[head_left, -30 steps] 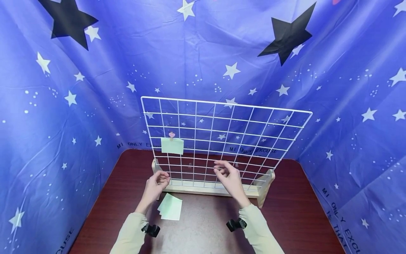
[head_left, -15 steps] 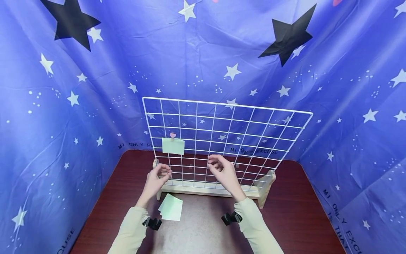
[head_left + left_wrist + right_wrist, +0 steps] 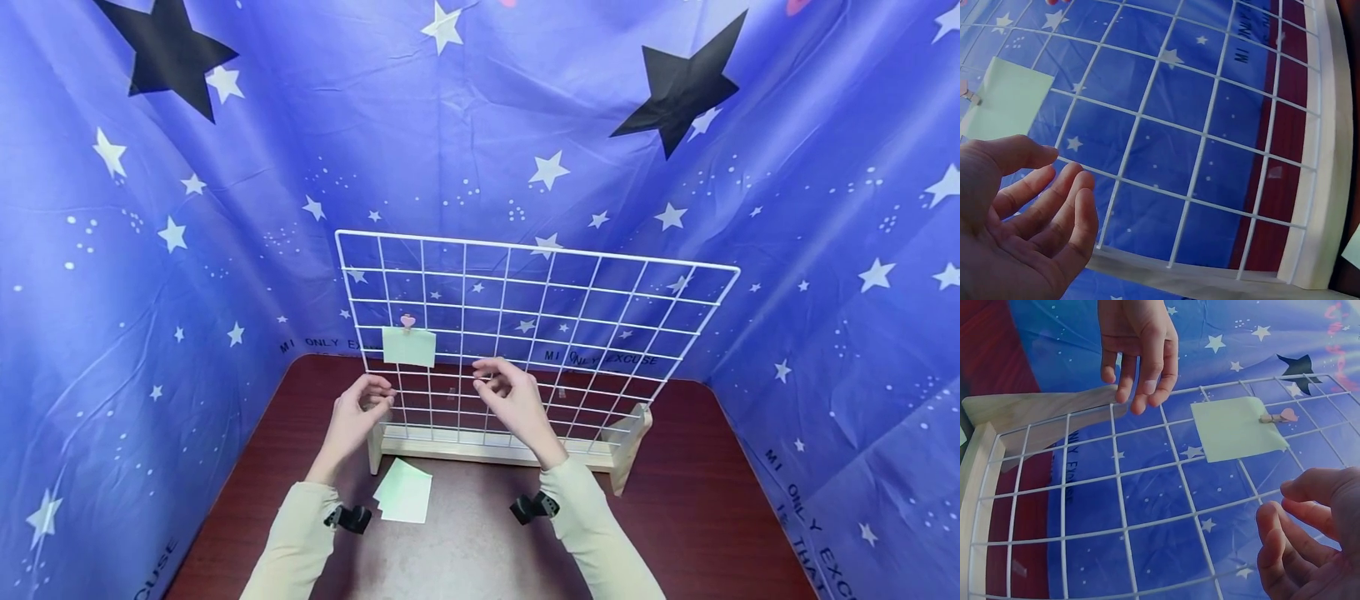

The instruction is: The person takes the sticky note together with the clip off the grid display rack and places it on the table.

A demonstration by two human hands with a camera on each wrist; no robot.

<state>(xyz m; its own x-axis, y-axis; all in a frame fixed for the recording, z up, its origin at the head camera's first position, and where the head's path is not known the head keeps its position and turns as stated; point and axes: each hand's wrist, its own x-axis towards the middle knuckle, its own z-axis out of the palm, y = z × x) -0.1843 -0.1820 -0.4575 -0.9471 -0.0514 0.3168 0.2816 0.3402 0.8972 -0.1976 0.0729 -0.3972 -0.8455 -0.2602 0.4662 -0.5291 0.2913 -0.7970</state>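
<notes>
A white wire grid panel (image 3: 465, 243) stands upright in a pale wooden base (image 3: 480, 450). On its left part hangs a light green paper note (image 3: 409, 348), held by a small wooden clip with a pink heart (image 3: 407, 322). My left hand (image 3: 357, 418) is in front of the grid's lower left, below the note, its fingers loosely bent with nothing in them. My right hand (image 3: 516, 403) hovers before the middle of the grid, fingers loosely bent around air. Both wrist views show the palms holding nothing.
Several loose light green notes (image 3: 405, 493) lie fanned on the reddish-brown table (image 3: 697, 483), in front of the base's left end. A blue star-patterned curtain (image 3: 480, 125) surrounds the table at the back and sides.
My right hand has moved left and slightly up along the grid. The left hand has risen a little and drifted slightly left. The clipped note and loose notes stay in place.
</notes>
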